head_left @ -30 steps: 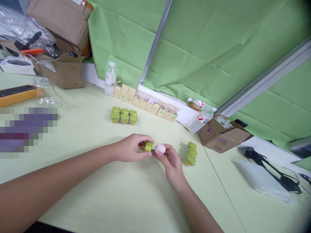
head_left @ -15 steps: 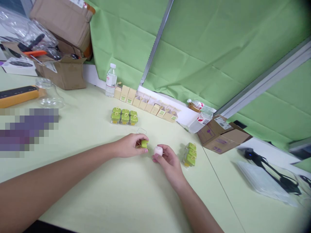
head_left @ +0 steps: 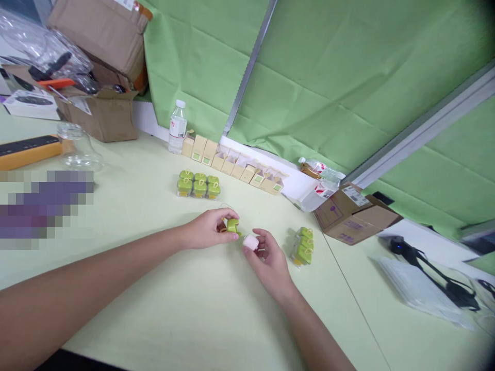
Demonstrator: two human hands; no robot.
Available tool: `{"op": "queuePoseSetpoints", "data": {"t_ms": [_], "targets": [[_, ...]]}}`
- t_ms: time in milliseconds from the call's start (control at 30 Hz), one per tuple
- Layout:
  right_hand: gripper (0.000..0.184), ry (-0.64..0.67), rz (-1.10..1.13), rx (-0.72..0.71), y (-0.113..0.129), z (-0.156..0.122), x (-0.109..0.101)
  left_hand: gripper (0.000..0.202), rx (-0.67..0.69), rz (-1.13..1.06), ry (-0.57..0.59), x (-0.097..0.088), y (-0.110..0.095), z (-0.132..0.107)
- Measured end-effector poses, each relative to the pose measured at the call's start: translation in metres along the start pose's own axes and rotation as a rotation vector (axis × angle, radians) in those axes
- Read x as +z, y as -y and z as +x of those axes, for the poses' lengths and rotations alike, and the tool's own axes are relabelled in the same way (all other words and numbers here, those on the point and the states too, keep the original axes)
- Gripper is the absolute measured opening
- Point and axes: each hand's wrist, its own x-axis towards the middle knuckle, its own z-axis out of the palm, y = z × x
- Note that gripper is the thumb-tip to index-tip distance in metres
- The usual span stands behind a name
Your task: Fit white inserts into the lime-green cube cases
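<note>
Over the middle of the table, my left hand [head_left: 209, 229] pinches a small hollow green lid [head_left: 232, 225] between thumb and fingers. Just to its right, my right hand [head_left: 270, 260] grips a small white rounded block [head_left: 250, 242] with the thumb and fingertips. The lid and the block are close but apart. Beyond my left hand stand several small clear containers [head_left: 198, 185] with green lids, grouped in two rows. More green-lidded containers [head_left: 303, 247] stand to the right of my right hand. A thin clear piece [head_left: 226, 207] shows partly behind my left fingers.
A row of small beige boxes [head_left: 229, 164] lines the back edge beside an upright water bottle [head_left: 177, 128]. Other bottles [head_left: 319, 193] lie by a cardboard box [head_left: 350, 216] at right. A glass jar [head_left: 77, 149] and an open carton [head_left: 112, 116] are at left.
My left hand has moved slightly right and turned the green lid, so its hollow side shows more. In my right hand the white block has tilted.
</note>
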Motion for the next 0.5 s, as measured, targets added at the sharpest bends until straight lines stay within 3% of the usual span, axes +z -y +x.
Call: {"op": "queuePoseSetpoints", "data": {"t_ms": [167, 500], "targets": [[0.024, 0.0, -0.182, -0.116, 0.0002, -0.0008, -0.0002, 0.043, -0.003, -0.015, -0.043, 0.001, -0.0017, 0.0], [0.038, 0.034, -0.414, -0.294, -0.0065, 0.0012, 0.002, 0.044, 0.013, 0.015, -0.097, 0.0028, -0.0068, 0.0001]]}}
